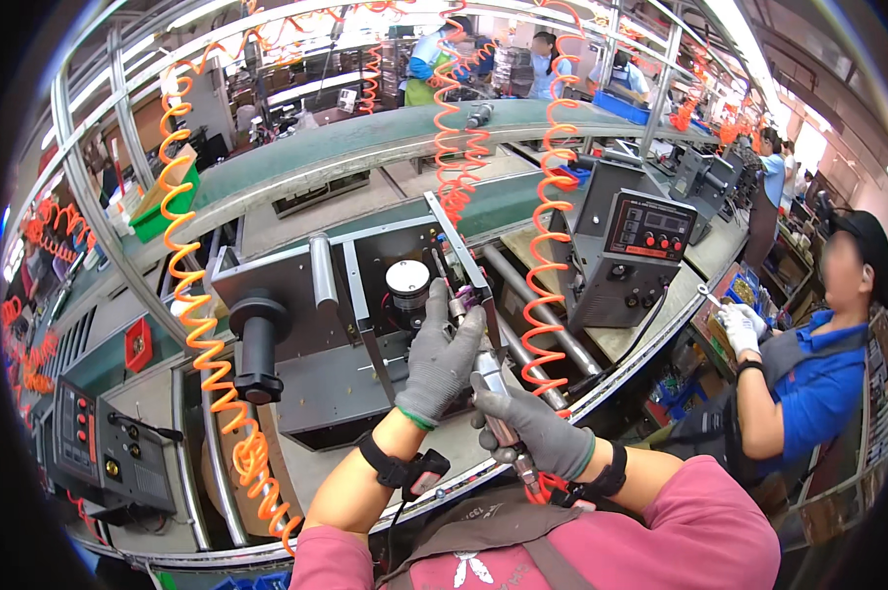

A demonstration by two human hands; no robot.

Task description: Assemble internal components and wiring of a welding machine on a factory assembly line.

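Observation:
In front of me an open dark grey metal machine housing (331,398) lies on the line, with a black spool-like holder (259,339) on its left side. Inside it sits a round part with a white top (407,278). My right hand (542,430), in a grey glove, is wrapped round a silver power screwdriver (495,383) pointing up and left into the housing. My left hand (442,362), also gloved, reaches into the housing with thumb and forefinger apart, close to the driver's front end. The tip's exact contact point is hidden by the fingers.
Coiled orange air hoses (552,226) hang around the work. A finished-looking machine with red knobs (630,246) stands to the right; a similar one (110,452) is at lower left. A co-worker in blue (807,364) stands at right. Metal rollers (522,285) lie under the machines.

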